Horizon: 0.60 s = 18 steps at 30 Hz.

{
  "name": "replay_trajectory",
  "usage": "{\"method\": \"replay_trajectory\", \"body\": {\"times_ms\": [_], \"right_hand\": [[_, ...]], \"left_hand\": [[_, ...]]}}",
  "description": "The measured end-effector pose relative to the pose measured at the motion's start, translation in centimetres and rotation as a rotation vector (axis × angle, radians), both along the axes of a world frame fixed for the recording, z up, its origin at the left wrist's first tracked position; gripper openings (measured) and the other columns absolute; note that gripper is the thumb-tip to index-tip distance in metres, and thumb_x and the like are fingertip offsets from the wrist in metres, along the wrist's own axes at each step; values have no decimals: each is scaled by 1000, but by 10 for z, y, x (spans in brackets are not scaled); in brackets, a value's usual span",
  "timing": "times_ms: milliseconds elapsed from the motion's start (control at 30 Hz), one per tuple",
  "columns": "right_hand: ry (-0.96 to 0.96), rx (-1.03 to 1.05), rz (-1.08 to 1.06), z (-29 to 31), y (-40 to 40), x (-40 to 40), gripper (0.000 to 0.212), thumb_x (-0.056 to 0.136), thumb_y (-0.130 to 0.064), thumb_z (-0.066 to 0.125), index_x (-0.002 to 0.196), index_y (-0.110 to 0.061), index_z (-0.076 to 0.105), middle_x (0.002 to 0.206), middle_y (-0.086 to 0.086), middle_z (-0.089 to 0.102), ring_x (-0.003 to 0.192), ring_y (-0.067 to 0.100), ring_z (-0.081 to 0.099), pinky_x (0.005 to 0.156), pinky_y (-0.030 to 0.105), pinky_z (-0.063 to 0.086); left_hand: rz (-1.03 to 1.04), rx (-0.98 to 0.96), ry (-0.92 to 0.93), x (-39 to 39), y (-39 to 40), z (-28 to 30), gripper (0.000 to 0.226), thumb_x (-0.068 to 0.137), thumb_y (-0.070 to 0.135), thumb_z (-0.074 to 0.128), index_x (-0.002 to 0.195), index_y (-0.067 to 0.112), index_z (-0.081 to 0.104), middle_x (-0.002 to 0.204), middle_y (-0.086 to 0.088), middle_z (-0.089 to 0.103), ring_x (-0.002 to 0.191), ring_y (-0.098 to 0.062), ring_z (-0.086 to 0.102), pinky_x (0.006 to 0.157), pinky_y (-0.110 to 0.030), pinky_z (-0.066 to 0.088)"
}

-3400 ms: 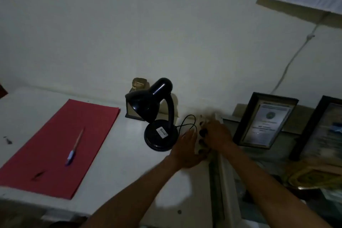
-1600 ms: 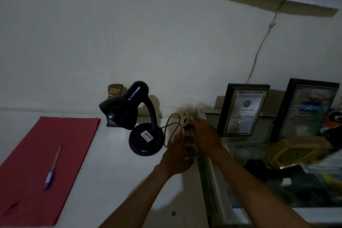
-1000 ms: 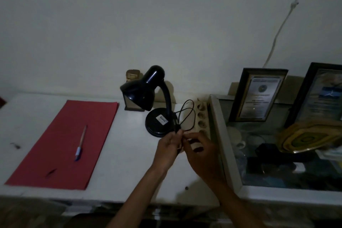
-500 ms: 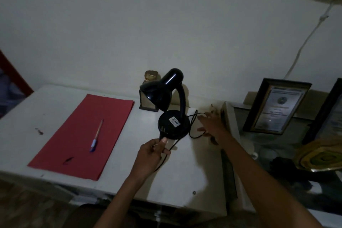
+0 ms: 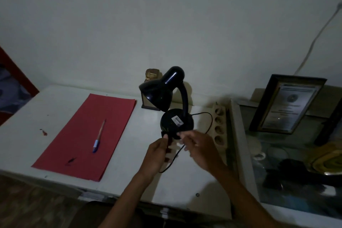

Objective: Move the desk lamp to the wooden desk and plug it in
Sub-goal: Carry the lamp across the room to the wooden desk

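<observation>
lamp [image 5: 171, 102], black, stood upright on the white table [image 5: 37, 122], its round base toward the table's right half and its shade tipped down toward nine o'clock. a white sticker sat on top of the base. from the base the black cord [image 5: 209, 122] looped out toward three o'clock, then curved back to six o'clock and ran between the two hands.

the left hand [image 5: 157, 155] was at six o'clock of the base, fingers curled and pinched on the dark plug [image 5: 166, 136] at the cord's end, just in front of the base rim. the right hand [image 5: 202, 149] was just beside it at five o'clock, thumb and forefinger drawn together near the cord; motion blur hid whether they truly gripped it, so i cannot tell.

the cream power strip [image 5: 220, 124] lay along the table's right edge at three o'clock of the lamp, its round sockets in a row, all showing bare.

at nine o'clock of the lamp lay a red sheet [image 5: 77, 135] with a pen [image 5: 99, 136] on it. a small brown box [image 5: 149, 98] stood behind the shade against the wall. at three o'clock, past the strip, a framed certificate [image 5: 286, 105] leaned on the wall.
</observation>
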State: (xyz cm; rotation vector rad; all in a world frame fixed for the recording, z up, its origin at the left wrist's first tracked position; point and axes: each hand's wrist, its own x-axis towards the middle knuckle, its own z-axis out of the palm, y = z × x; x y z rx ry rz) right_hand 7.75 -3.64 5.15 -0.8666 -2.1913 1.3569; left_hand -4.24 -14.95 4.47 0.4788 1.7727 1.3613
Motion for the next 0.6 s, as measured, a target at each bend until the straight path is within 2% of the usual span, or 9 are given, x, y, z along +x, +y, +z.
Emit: {"method": "replay_trajectory", "body": {"times_ms": [67,133,200,233,300,400,467,500,600], "right_hand": [[3,115,70,-9,-14,3,16,97,-22,65,105,-32,75,88,-31,71,83,-7,69,66,7,52],[46,142,101,-18,-23,3,15,93,-16,70,104,-21,78,100,-21,74,91,-2,70,77,14,56],[67,134,113,-21,-26,2,13,91,-13,72,100,-15,80,101,-14,76,92,-3,70,78,13,55],[67,121,119,-22,-25,2,11,89,-12,73,98,-14,81,97,-17,76,89,-5,70,76,9,52],[28,85,131,-19,-19,0,9,85,-17,77,91,-21,82,85,-27,73,81,-10,68,72,3,47],[-96,32,95,-11,5,-10,6,81,-36,79,84,-41,76,81,-33,71,80,-11,67,67,6,50],[-176,103,-24,-10,30,-20,23,79,-41,81,98,-42,70,89,-28,69,87,-10,66,67,7,50],[-210,165,-83,-12,44,-25,39,76,-40,84,111,-38,68,102,-23,67,97,-5,65,75,10,50],[-342,324,-67,-17,83,-40,94,61,-41,94,142,-15,52,137,11,57,129,29,52,105,38,46]], "left_hand": [[-11,37,-93,3,7,1,45,104,44,34,117,21,70,112,-2,75,103,-14,69,84,-28,56],[22,82,-197,5,11,4,42,103,42,37,113,22,72,109,-2,77,103,-16,72,87,-29,56],[44,131,-226,4,11,6,33,101,38,46,105,23,75,104,-2,79,98,-15,74,78,-23,58],[60,152,-218,4,10,6,26,99,33,52,105,22,75,102,-2,79,97,-14,75,75,-21,58],[106,169,-174,2,5,6,20,95,19,61,110,17,73,97,-3,80,92,-13,75,74,-21,59],[170,161,-118,-5,-5,8,18,96,14,60,109,13,73,90,-4,79,79,-11,75,64,-20,59],[220,154,-98,-12,-14,10,16,97,13,59,107,16,71,90,-3,79,68,-9,72,58,-21,57],[235,142,-74,-15,-19,10,16,97,14,59,108,16,70,93,-3,78,65,-9,71,58,-23,57],[256,104,-5,-26,-33,9,19,96,15,60,114,12,67,103,-7,77,62,-10,67,65,-29,53]]}}
